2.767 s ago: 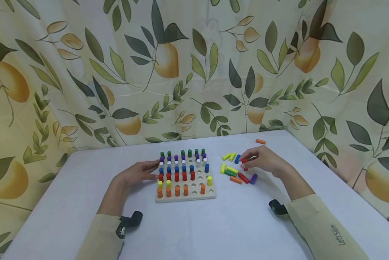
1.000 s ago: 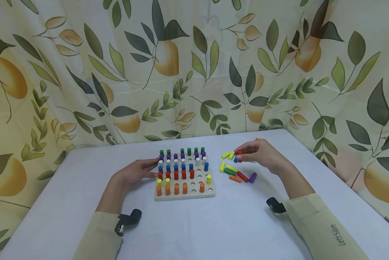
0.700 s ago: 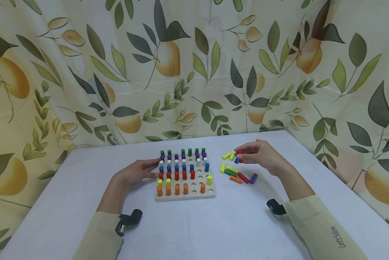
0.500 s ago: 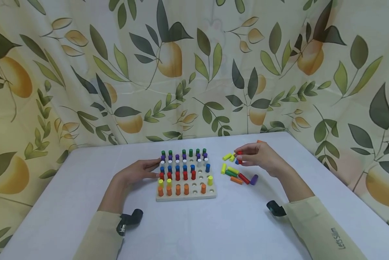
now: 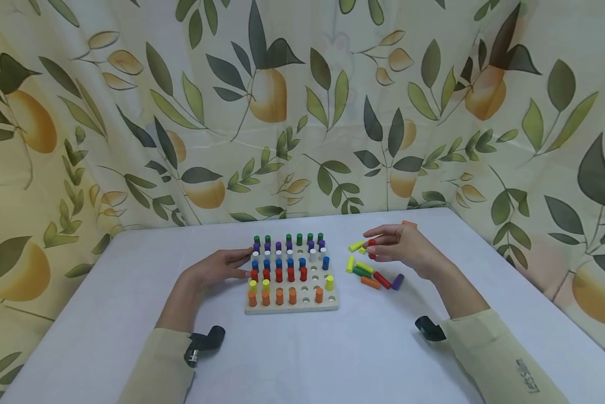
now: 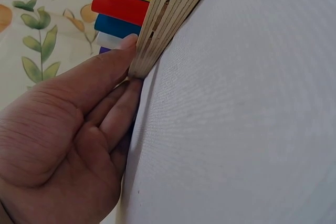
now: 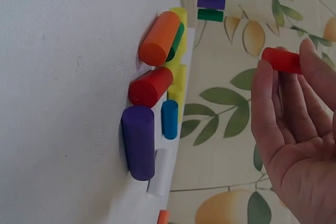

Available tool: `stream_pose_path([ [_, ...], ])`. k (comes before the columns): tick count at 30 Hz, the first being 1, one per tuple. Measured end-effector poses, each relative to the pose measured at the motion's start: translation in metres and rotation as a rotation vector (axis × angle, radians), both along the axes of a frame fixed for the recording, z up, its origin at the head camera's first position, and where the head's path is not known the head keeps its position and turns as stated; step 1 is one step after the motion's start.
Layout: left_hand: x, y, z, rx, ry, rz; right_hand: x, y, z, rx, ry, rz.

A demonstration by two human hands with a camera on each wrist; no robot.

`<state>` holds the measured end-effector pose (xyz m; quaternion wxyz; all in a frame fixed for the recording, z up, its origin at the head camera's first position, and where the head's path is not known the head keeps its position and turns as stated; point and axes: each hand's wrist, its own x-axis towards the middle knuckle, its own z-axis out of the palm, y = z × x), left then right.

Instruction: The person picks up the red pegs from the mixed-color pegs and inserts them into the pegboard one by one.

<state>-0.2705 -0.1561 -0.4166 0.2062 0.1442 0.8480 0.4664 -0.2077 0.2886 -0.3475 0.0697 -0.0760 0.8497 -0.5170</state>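
Note:
A pale wooden pegboard (image 5: pixel 292 310) stands on the table with rows of upright pegs, orange nearest and green farthest. Several holes on its right side are bare. At its left edge my left hand (image 5: pixel 215 268) holds the board, thumb near the upper edge and fingers low against the side, as the left wrist view shows. To the right of the board, my right hand (image 5: pixel 408 247) pinches a red peg (image 7: pixel 282 60) between thumb and fingertip. That peg is raised above the table, and its middle is partly covered by a finger in the head view.
Loose pegs lie right of the board: several yellow, a green peg (image 5: pixel 361 271), an orange peg (image 5: pixel 370 283), a red peg (image 5: pixel 382 280) and a purple peg (image 5: pixel 397 281). Another orange peg (image 5: pixel 409 223) lies near the back edge. A patterned curtain (image 5: pixel 302 112) hangs behind.
Since the earliest frame, my right hand has moved slightly left and away from me with the red peg, off the loose pile. My left hand stays at the board's edge.

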Motion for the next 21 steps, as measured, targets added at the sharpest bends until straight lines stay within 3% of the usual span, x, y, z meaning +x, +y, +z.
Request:
stream_pose_path([
  [10,0.003,0.002,0.002,0.005,0.006,0.009,-0.001,-0.007,-0.002,0.099,0.019,-0.01],
  [21,0.003,0.002,0.001,0.025,-0.006,0.021,-0.004,-0.018,0.0,0.086,0.038,0.021],
])
